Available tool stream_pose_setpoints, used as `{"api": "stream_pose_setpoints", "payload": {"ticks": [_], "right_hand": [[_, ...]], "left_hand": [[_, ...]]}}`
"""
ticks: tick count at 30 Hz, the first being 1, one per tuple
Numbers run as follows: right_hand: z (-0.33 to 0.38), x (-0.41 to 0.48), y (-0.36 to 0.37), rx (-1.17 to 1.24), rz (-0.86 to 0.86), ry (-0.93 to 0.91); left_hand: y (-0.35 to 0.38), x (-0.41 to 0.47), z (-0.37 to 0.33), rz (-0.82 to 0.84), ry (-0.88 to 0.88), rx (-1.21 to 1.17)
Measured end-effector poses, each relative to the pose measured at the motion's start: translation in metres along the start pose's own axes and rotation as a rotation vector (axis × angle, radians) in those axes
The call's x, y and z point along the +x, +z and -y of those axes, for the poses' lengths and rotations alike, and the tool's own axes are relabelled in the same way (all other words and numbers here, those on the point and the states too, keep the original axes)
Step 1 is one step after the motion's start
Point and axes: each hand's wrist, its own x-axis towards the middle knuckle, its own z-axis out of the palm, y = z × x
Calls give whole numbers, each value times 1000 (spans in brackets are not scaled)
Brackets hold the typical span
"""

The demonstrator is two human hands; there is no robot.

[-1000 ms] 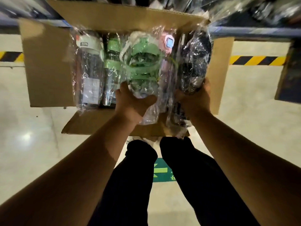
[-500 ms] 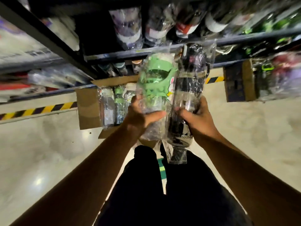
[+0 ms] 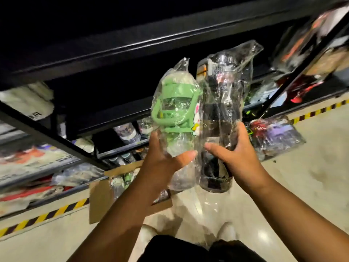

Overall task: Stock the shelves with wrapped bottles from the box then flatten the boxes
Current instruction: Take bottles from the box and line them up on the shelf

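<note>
Your left hand (image 3: 160, 163) grips the green-capped wrapped bottle (image 3: 174, 114), your right hand (image 3: 239, 157) the dark wrapped bottle (image 3: 220, 118). Both stand upright, side by side and touching, tops toward the black metal shelf (image 3: 132, 46) above.

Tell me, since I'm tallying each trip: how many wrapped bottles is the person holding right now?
2. The green bottle is in the left hand; the dark bottle is in the right hand. More sit in the box and on the shelves, partly hidden.
</note>
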Motion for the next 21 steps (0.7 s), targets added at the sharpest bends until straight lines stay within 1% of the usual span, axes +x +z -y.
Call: {"api": "stream_pose_setpoints", "payload": {"ticks": [5, 11, 16, 21], "right_hand": [[60, 5, -91, -7, -24, -136], [144, 33, -181, -97, -98, -328], [213, 64, -223, -70, -119, -484], [277, 112, -239, 9, -73, -619]], "left_hand": [[91, 5, -62, 7, 160, 0], [180, 26, -152, -3, 395, 61], [221, 44, -230, 4, 549, 95], [239, 75, -300, -8, 668, 77]]}}
